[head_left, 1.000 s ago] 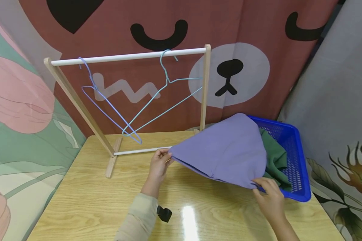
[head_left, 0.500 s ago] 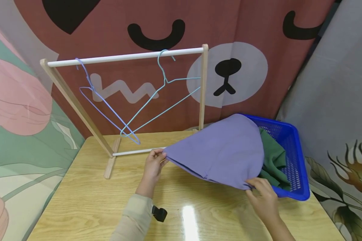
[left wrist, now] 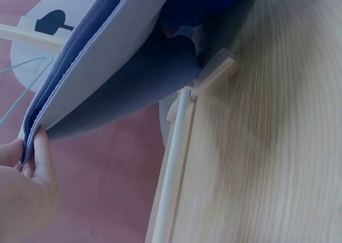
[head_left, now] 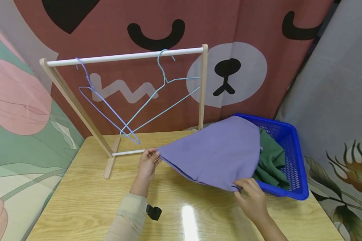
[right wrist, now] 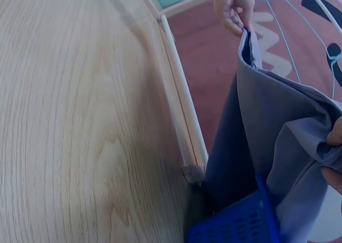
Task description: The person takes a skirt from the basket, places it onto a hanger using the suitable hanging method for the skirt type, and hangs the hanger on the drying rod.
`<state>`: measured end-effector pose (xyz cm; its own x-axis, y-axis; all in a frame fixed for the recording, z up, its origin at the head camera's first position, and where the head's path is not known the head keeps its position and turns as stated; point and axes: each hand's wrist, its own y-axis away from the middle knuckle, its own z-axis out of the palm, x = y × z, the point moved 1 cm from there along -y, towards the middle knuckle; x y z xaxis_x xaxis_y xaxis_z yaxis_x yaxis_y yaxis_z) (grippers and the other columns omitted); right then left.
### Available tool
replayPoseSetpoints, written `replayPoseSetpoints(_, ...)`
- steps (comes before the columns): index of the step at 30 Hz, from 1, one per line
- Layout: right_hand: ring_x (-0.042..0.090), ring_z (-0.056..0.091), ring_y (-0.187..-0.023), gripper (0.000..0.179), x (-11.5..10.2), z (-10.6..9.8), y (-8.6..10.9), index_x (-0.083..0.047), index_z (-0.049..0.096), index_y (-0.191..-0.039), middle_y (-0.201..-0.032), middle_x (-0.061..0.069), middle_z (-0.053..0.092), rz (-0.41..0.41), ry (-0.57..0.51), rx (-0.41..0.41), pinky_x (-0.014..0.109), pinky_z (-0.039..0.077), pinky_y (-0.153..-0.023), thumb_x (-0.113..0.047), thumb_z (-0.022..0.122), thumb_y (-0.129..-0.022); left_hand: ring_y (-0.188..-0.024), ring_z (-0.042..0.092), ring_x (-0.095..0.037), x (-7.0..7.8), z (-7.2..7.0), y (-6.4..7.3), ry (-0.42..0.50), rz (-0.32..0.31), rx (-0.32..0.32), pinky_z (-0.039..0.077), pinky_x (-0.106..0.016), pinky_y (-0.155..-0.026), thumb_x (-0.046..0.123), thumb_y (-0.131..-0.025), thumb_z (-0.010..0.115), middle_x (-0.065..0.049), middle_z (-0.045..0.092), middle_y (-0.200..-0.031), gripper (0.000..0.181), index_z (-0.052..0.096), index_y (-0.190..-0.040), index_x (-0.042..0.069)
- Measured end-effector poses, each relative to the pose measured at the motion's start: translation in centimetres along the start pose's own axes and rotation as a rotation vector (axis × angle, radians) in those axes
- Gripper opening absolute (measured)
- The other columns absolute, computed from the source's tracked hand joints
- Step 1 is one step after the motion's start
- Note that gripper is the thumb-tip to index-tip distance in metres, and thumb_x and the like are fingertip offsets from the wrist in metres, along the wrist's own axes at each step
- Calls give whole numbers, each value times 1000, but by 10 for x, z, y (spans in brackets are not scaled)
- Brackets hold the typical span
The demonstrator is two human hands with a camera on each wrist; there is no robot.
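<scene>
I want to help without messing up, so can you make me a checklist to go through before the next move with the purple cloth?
1. Left hand has a hold: ok, it pinches one corner of the purple cloth.
2. Right hand has a hold: ok, it grips the near edge.
3. Cloth clear of the blue basket: cannot tell. It covers part of the basket in the head view, hiding whether they touch.
4. Green cloth in the basket: ok.
5. Purple hanger and light-blue hanger bare and on the white bar: ok.
6. Hangers untangled: cannot tell. Their lower ends cross in the head view.
</scene>
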<state>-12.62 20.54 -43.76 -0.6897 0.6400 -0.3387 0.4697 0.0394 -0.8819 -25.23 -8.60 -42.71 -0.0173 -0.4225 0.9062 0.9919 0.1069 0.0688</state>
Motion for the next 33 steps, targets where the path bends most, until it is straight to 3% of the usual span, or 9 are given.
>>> replayPoseSetpoints(8, 17, 49, -68, 18, -8, 11, 2, -1, 62, -72, -71, 6, 56, -11, 15, -32, 15, 39, -66, -11, 47, -72, -70, 51, -9, 7, -8, -3, 2, 14, 9, 48, -23, -67, -7, -83, 48, -7, 46, -81, 9, 48, -89, 0)
replayPoseSetpoints(23, 16, 48, -71, 15, -25, 21, 4, -1, 61, -78, -77, 4, 55, 22, -103, -179, 15, 39, -68, 2, 52, -66, -71, 48, -8, 24, -20, -12, -96, 28, 38, 47, -22, -69, -3, -85, 47, -9, 43, -84, 7, 45, -92, -2)
replayPoseSetpoints(33, 14, 48, -68, 19, -34, 34, 8, -2, 60, -76, -74, 1, 54, -5, -100, -224, 16, 40, -64, 5, 54, -59, -72, 47, -6, 35, -29, -16, -135, 44, 56, 46, -18, -66, -4, -86, 44, -1, 44, -83, 7, 43, -90, 1)
